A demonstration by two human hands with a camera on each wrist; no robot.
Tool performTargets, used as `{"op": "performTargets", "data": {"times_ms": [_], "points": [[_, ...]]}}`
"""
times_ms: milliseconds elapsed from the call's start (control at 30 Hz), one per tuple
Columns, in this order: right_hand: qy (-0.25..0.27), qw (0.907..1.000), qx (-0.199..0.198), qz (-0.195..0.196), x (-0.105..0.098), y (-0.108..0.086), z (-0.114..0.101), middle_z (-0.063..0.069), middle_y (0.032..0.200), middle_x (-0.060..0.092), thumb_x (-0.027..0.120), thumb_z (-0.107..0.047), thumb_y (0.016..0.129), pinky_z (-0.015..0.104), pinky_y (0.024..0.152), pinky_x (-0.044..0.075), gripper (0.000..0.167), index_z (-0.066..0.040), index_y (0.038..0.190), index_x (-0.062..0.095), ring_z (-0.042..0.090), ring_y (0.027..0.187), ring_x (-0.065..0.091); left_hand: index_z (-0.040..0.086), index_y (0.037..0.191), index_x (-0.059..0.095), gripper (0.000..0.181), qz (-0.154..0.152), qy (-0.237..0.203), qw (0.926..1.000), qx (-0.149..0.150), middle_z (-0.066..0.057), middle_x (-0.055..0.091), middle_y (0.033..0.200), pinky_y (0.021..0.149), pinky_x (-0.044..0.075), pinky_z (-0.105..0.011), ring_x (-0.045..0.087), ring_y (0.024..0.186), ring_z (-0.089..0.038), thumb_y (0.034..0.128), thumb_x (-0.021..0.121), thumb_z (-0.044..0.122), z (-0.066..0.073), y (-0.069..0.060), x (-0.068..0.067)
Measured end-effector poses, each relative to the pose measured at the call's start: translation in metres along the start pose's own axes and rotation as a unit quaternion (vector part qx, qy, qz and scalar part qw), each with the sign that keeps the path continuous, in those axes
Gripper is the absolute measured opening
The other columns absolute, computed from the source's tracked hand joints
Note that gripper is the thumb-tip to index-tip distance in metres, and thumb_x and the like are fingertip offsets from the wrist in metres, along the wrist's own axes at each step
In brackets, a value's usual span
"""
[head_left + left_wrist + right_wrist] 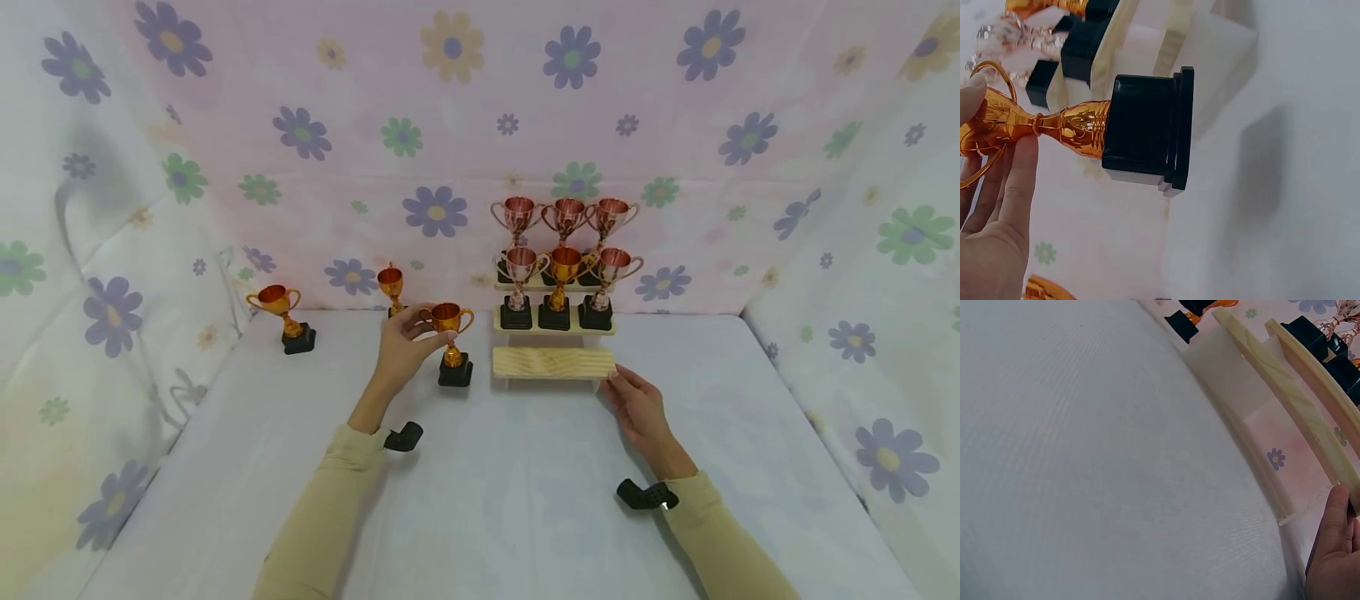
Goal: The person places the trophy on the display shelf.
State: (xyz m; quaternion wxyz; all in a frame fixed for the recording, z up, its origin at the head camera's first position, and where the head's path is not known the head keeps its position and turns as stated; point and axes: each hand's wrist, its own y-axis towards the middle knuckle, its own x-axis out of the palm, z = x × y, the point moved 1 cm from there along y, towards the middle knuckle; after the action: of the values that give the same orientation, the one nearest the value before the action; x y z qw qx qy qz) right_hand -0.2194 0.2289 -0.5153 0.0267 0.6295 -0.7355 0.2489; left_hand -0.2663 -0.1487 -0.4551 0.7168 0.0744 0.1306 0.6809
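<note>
My left hand grips a gold trophy cup by its bowl and stem, thumb on one side and fingers on the other. In the left wrist view the trophy's black base hangs above the table, its shadow apart from it. To its right stands a tiered display stand with wooden shelves. My right hand holds the right end of the bare lowest shelf. The middle shelf carries a gold trophy between two rose-coloured trophies. More rose-coloured trophies stand on the top shelf.
A gold trophy stands at the table's far left. Another gold trophy stands at the back, partly hidden behind my left hand. Flowered cloth hangs behind and at both sides of the white table.
</note>
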Motion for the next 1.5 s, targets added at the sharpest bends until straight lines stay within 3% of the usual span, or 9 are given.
{"op": "performTargets", "data": {"times_ms": [267,567,767,1100,1233,1400,1500], "points": [[-0.006,0.9999,0.005,0.007,-0.002,0.0,-0.001,-0.006,0.113,0.061,0.051,-0.012,0.107,0.017,0.101,0.051,0.054,0.005,0.154,0.03,0.0,0.103,0.064,-0.004,0.124,0.064,0.047,-0.038,-0.014,0.9985,0.038,-0.021,0.066,0.122,0.086,0.061,-0.028,0.069,0.096,-0.015,0.0809,0.083,-0.003,0.015,-0.017,0.031],[-0.003,1.0,0.003,0.003,-0.001,0.001,0.0,-0.005,0.114,0.061,0.052,-0.012,0.107,0.017,0.101,0.051,0.056,0.005,0.154,0.029,0.0,0.103,0.064,-0.002,0.119,0.066,0.046,-0.045,-0.018,0.9939,0.099,-0.019,0.066,0.117,0.081,0.063,-0.034,0.069,0.096,-0.023,0.0779,0.085,-0.004,0.031,-0.018,0.064],[0.005,1.0,0.002,0.006,-0.002,0.002,0.0,-0.006,0.111,0.063,0.05,-0.01,0.107,0.018,0.1,0.052,0.053,0.006,0.153,0.03,0.001,0.102,0.065,-0.001,0.119,0.065,0.045,-0.027,-0.006,0.9956,0.089,-0.016,0.065,0.116,0.082,0.063,-0.033,0.069,0.1,-0.026,0.0795,0.086,0.001,0.029,-0.012,0.079],[0.014,0.9999,0.006,0.008,0.0,0.001,-0.001,-0.007,0.107,0.065,0.051,-0.009,0.106,0.018,0.097,0.053,0.047,0.004,0.149,0.035,0.001,0.1,0.066,-0.004,0.122,0.063,0.048,-0.017,-0.028,0.9969,0.071,-0.021,0.062,0.121,0.085,0.063,-0.037,0.069,0.105,-0.036,0.0801,0.085,0.0,0.023,-0.003,0.105],[0.018,0.9998,0.004,0.003,0.0,0.0,-0.001,-0.007,0.107,0.065,0.051,-0.009,0.106,0.018,0.098,0.053,0.047,0.003,0.149,0.037,0.001,0.101,0.066,-0.01,0.123,0.06,0.048,-0.017,-0.032,0.9968,0.071,-0.026,0.061,0.121,0.086,0.062,-0.04,0.067,0.105,-0.041,0.0806,0.083,-0.004,0.036,-0.005,0.118],[0.019,0.9998,0.003,0.003,0.0,-0.001,-0.002,-0.007,0.107,0.066,0.05,-0.009,0.107,0.017,0.098,0.053,0.041,0.002,0.145,0.04,0.001,0.101,0.066,-0.012,0.12,0.06,0.045,-0.009,-0.029,0.9952,0.093,-0.027,0.062,0.115,0.084,0.063,-0.045,0.067,0.099,-0.039,0.0802,0.082,-0.006,0.058,-0.012,0.129],[0.013,0.9999,0.003,0.004,0.001,-0.001,-0.002,-0.008,0.107,0.066,0.05,-0.01,0.107,0.017,0.099,0.052,0.041,0.002,0.145,0.04,0.001,0.102,0.066,-0.012,0.118,0.061,0.044,-0.002,-0.031,0.9942,0.103,-0.027,0.062,0.114,0.083,0.063,-0.049,0.067,0.097,-0.039,0.08,0.082,-0.006,0.061,-0.013,0.136]]}}
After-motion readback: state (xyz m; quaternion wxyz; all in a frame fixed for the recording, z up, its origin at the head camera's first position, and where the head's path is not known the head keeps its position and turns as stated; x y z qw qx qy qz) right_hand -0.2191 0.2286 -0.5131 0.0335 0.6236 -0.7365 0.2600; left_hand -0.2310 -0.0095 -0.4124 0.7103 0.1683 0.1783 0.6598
